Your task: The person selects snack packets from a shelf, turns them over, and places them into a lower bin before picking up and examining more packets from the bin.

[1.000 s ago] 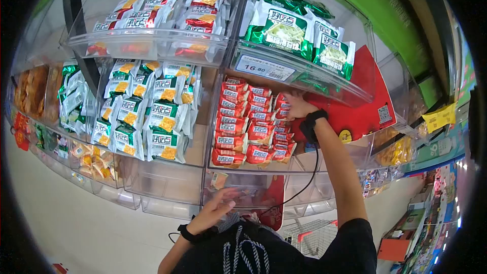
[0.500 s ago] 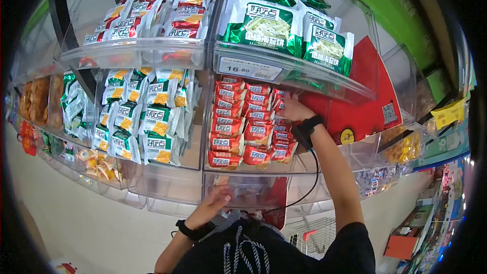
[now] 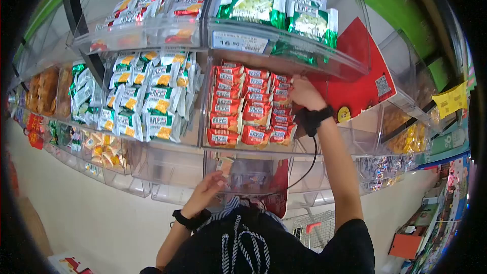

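Observation:
My right hand (image 3: pixel 306 94) reaches to the right side of stacked red snack packets (image 3: pixel 256 114). Its fingers are bent against the rightmost column, and I see no packet clearly lifted in them. My left hand (image 3: pixel 209 186) is lower down, in front of the lower clear bin, with its fingers loosely spread and holding nothing I can see. A small beige packet (image 3: pixel 224 166) shows close to its fingertips. The red packets stand in three columns in a clear shelf bin. Both wrists wear black bands, and a cable hangs from the right one.
Green-and-white packets (image 3: pixel 162 99) fill the bin on the left. Large green packs (image 3: pixel 251 5) sit above, behind a price label (image 3: pixel 240 42). A red card (image 3: pixel 355 66) leans at the right. Below stands a shopping cart (image 3: pixel 314 228).
The view has shifted, so the shelves sit higher in the frame. My right hand has drawn back toward the right edge of the red packets. My left hand has risen slightly toward the lower bin.

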{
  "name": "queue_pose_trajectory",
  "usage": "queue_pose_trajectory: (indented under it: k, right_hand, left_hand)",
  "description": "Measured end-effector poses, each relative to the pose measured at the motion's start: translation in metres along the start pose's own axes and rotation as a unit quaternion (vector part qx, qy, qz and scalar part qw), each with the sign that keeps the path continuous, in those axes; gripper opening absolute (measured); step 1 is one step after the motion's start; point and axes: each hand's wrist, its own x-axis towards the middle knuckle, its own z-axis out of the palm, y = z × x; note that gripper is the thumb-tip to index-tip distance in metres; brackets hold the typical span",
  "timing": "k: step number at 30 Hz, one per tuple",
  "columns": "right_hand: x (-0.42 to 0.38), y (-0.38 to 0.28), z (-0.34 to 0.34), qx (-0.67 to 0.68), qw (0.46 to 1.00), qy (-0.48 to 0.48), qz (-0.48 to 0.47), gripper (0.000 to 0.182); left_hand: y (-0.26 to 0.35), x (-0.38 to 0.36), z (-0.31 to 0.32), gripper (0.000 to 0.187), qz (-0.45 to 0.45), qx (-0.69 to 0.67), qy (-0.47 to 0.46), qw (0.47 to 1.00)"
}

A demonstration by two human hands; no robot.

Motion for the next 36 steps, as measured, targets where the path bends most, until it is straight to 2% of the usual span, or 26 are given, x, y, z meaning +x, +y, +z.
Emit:
queue_pose_trajectory:
  k: [1, 3, 5, 7, 8, 11, 13, 15, 17, 25, 36]
  right_hand:
    - [-0.013, -0.006, -0.008, 0.022, 0.999, 0.02, -0.015, 0.05]
    - [-0.067, -0.027, -0.022, 0.003, 0.995, 0.097, -0.037, 0.039]
    - [-0.127, -0.055, -0.031, 0.028, 0.993, 0.102, -0.055, 0.035]
    - [-0.175, -0.067, -0.018, 0.117, 0.987, 0.012, -0.109, 0.032]
    - [-0.19, -0.073, -0.005, 0.179, 0.97, -0.076, -0.147, 0.031]
    - [-0.198, -0.078, 0.071, 0.311, 0.864, -0.33, -0.218, 0.033]
    - [-0.184, -0.061, 0.173, 0.27, 0.861, -0.327, -0.283, 0.041]
    - [-0.155, -0.078, 0.189, 0.34, 0.908, -0.221, -0.105, 0.037]
    - [-0.112, -0.069, 0.243, 0.338, 0.916, -0.208, -0.046, 0.038]
    - [-0.048, -0.117, 0.246, 0.381, 0.897, -0.225, -0.014, 0.037]
    - [-0.049, -0.131, 0.247, 0.425, 0.878, -0.212, 0.057, 0.036]
  left_hand:
    - [0.001, -0.004, -0.002, 0.035, -0.008, -0.004, 0.004, 1.0]
    - [0.002, -0.011, -0.009, 0.034, 0.022, 0.091, 0.029, 0.995]
    - [0.009, -0.016, -0.011, 0.032, 0.024, 0.113, 0.059, 0.992]
    - [0.008, -0.019, -0.018, 0.031, 0.008, 0.128, 0.072, 0.989]
    - [0.011, -0.022, -0.018, 0.031, 0.003, 0.133, 0.089, 0.987]
    - [0.012, -0.028, -0.013, 0.028, -0.014, 0.088, 0.131, 0.987]
    - [0.002, -0.035, -0.015, 0.029, -0.045, 0.092, 0.133, 0.986]
    - [-0.006, -0.041, -0.014, 0.03, -0.071, 0.091, 0.137, 0.984]
    - [-0.008, -0.051, -0.012, 0.029, -0.094, 0.074, 0.14, 0.983]
    - [-0.021, -0.09, -0.031, 0.025, -0.147, 0.073, 0.212, 0.963]
    - [-0.024, -0.098, -0.058, 0.026, -0.13, 0.055, 0.216, 0.966]
